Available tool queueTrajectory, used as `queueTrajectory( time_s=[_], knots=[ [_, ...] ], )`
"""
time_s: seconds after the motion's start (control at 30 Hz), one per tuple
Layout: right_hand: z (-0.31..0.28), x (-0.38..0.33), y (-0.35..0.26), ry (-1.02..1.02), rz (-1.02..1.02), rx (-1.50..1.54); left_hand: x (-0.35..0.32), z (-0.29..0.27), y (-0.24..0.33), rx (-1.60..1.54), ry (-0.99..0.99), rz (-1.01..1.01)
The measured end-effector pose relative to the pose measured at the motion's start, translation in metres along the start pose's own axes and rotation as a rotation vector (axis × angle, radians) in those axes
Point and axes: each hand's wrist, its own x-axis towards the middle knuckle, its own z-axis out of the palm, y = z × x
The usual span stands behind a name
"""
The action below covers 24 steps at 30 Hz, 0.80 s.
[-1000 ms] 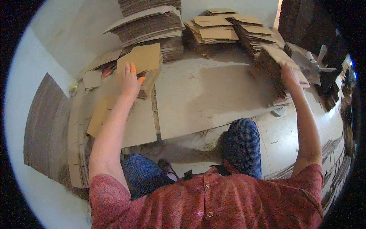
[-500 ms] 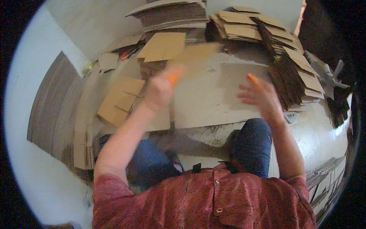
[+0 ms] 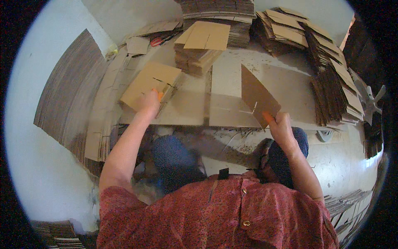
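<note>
My right hand (image 3: 282, 126) is closed on the lower corner of a brown cardboard sheet (image 3: 258, 93) with a slot cut in it. That sheet is tilted up on edge above the pale work surface (image 3: 226, 110). On the left, my left hand (image 3: 150, 103) is closed at the near edge of a slotted cardboard piece (image 3: 155, 79) on a low pile, and some of its fingers are hidden. Orange covers show on fingers of both hands. Beyond the left hand stands a stack of cardboard pieces (image 3: 207, 36), its top ones lying askew.
Tall cardboard stacks (image 3: 217, 9) stand at the back. Rows of stacked pieces (image 3: 331, 81) line the right side. A large bundle of sheets (image 3: 68, 91) leans against the left wall. A red-handled tool (image 3: 156, 42) lies at the back left; a white fan-like object (image 3: 370, 97) stands far right.
My left hand has moved back from the middle to the left pile. The right hand, open before, now grips a cardboard sheet. The view has shifted a little.
</note>
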Motion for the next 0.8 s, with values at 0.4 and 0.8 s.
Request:
queueTrajectory(
  time_s=[0.4,0.8],
  knots=[
    [0.022,0.004,-0.057,0.025,-0.241,0.810,-0.036,-0.066,0.051,-0.561,0.179,0.273],
    [0.008,0.016,-0.016,0.012,-0.074,0.073,-0.099,-0.088,0.152,-1.046,-0.427,0.637]
  ],
)
